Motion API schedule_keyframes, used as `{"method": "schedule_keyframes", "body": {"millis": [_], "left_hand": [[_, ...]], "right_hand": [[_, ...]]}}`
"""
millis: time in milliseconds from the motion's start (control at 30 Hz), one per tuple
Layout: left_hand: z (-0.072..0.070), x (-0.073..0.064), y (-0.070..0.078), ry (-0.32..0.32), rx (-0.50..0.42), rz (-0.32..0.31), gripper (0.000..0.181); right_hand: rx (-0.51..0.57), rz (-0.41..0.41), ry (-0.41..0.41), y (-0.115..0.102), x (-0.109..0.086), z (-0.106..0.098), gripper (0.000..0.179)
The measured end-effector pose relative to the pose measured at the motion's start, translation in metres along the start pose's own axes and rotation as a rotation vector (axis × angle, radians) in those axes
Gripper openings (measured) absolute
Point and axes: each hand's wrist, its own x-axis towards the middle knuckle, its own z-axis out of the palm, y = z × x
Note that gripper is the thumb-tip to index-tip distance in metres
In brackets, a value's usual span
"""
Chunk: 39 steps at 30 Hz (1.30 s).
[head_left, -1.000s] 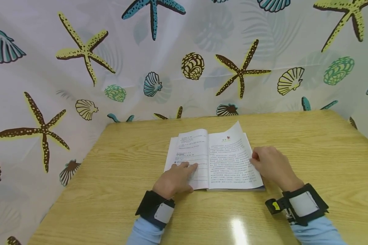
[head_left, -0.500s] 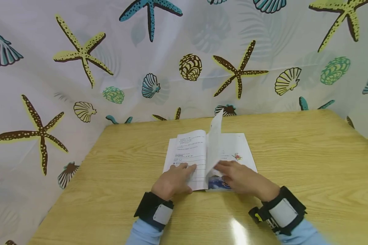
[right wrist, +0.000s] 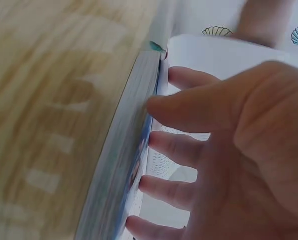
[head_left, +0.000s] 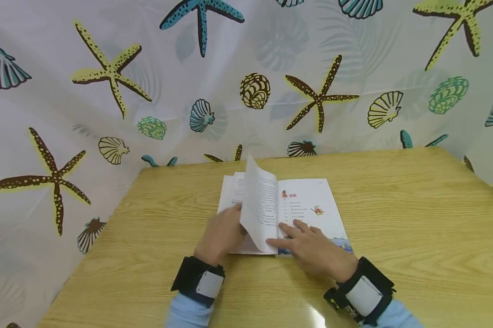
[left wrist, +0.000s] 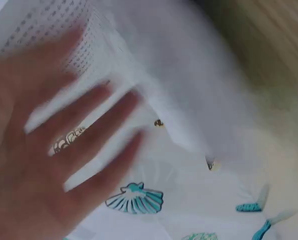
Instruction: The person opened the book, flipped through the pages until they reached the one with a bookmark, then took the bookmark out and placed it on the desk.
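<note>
A book (head_left: 308, 193) lies spread on the table, its right page bearing small coloured drawings and lines of print. One printed page (head_left: 258, 207) stands half raised near the spine, curving over to the left. My left hand (head_left: 221, 233) is at the left side of that page, its fingertips hidden behind it. In the left wrist view, the blurred fingers (left wrist: 96, 117) are extended and spread beside the white sheet. My right hand (head_left: 318, 249) rests with spread fingers on the lower right page near the spine. The right wrist view shows its thumb at the book's thick bottom edge (right wrist: 116, 145).
The wooden table (head_left: 406, 214) extends on all sides of the book. Behind and at the left hangs a white cloth (head_left: 226, 82) printed with starfish and shells. Each wrist wears a black strap (head_left: 363, 291).
The printed page has swung from the right side across to the left. My right hand moved left with it, then spread on the page beneath. My left hand has shifted slightly left.
</note>
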Motion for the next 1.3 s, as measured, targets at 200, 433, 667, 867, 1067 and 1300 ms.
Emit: {"method": "schedule_keyframes", "body": {"millis": [200, 433, 667, 867, 1067, 1300], "left_hand": [[-0.011, 0.010, 0.000, 0.500, 0.097, 0.139, 0.037], [0.004, 0.006, 0.008, -0.096, 0.186, 0.183, 0.062], [0.015, 0.004, 0.011, -0.403, 0.063, 0.014, 0.054], [0.017, 0.004, 0.011, -0.427, 0.038, 0.004, 0.055], [0.017, 0.004, 0.012, -0.421, 0.007, -0.010, 0.056], [0.018, 0.005, 0.012, -0.432, -0.033, -0.043, 0.058]], "right_hand": [[0.008, 0.031, -0.024, -0.001, 0.002, -0.002, 0.058], [0.002, 0.027, -0.026, -0.002, 0.002, -0.001, 0.058], [0.028, 0.035, -0.034, -0.002, 0.002, -0.001, 0.062], [0.006, 0.028, -0.023, -0.003, 0.003, -0.001, 0.059], [0.016, 0.008, -0.013, -0.001, 0.004, -0.001, 0.055], [0.087, 0.139, 0.017, 0.017, -0.003, -0.006, 0.042]]}}
